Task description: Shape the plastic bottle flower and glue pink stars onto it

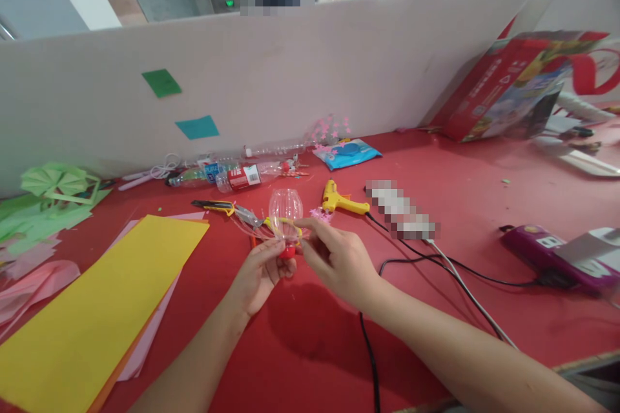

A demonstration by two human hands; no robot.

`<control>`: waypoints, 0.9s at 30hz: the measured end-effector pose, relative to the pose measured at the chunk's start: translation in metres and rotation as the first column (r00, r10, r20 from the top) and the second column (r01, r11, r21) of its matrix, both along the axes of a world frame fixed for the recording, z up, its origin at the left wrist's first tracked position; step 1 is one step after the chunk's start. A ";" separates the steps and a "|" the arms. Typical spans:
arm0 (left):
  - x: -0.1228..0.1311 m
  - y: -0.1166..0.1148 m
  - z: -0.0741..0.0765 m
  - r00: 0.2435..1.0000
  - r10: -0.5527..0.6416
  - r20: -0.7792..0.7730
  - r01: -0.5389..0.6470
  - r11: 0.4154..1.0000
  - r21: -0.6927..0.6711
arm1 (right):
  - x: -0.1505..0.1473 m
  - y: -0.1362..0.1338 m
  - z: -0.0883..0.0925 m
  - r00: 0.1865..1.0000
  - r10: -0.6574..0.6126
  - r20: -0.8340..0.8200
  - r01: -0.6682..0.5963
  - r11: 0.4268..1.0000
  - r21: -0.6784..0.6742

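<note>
Holding the clear bottle piece (pixel 285 203) over the red table (pixel 300 368), I have its red cap (pixel 289 251) down and the rounded, ribbed plastic up. My left hand (pixel 264 270) is closed about the neck, the thumb against the plastic just above the cap and the fingers curled beneath. My right hand (pixel 341 264) is half curled at the other side, its forefinger reaching to the plastic and its thumb a little lower (whether those two pinch a thin strip or merely rest there, I cannot tell).

Just beyond my hands lie a yellow-and-black cutter (pixel 216 206) and a grey-bladed tool (pixel 247 216), the latter partly hidden behind the bottle piece. To the right of the piece is a small pink cluster (pixel 320 214), and next to that a yellow glue gun (pixel 343 200) on its side, with a black cord (pixel 372 361) trailing near my right forearm.

On my left, a yellow sheet (pixel 111 297) lies over orange and pink ones. Farther back, a bottle with a red label (pixel 245 177) lies among other clear bottles, near a blue packet (pixel 353 155), in front of a white board (pixel 290 64).
</note>
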State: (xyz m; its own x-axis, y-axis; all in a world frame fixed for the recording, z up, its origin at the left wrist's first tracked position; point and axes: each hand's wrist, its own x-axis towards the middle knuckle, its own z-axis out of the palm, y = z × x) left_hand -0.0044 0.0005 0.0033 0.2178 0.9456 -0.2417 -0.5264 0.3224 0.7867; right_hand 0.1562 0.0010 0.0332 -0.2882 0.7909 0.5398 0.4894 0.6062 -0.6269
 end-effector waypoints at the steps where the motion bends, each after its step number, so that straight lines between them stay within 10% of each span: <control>1: 0.000 0.000 0.000 1.000 -0.001 0.005 0.001 1.000 -0.002 | 0.000 0.000 -0.001 1.000 0.002 0.010 -0.002 1.000 0.010; 27: 0.000 0.000 0.001 0.994 0.006 -0.105 0.002 0.997 0.082 | 0.000 0.004 0.001 0.999 -0.020 -0.035 0.017 0.998 -0.067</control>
State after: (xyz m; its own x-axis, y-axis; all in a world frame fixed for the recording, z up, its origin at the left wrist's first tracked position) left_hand -0.0040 0.0002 0.0039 0.1934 0.9635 -0.1853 -0.4399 0.2540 0.8614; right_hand 0.1562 0.0045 0.0341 -0.2548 0.8307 0.4950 0.4768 0.5532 -0.6831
